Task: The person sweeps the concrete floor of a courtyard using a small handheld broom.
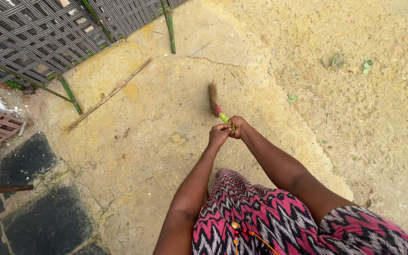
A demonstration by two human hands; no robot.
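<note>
So this is an outdoor yard: a cracked, yellowish slab of rough concrete [166,118] that gives way to sandy dirt [369,104] on the far right, with a few small green leaf scraps [366,65] lying on it. Everything below I'll place relative to the short grass hand broom with the pink and green wrapped handle [217,107], which sits roughly mid-frame, just above the hands.

Both hands are bunched on that handle. The right hand [238,126] is closed around the green end of it, and the left hand [218,135] is curled up tight right against it, lower left. I can't tell if the left fingers are actually wrapped on the handle or just pressed to the other fist. The bristles point up and away from the person and look to be at or just above the slab, so the two-handed hold looks like it's there to steady the brush end.

Left of the broom a long thin brown stick [109,94] lies diagonally on the concrete. Further up-left is a woven dark lattice fence [48,33] with green bamboo poles [168,26] leaning on it. Far lower-left are dark stone tiles [24,163]. Below the broom you see the person's pink, black and white zigzag wrap skirt [260,217].
</note>
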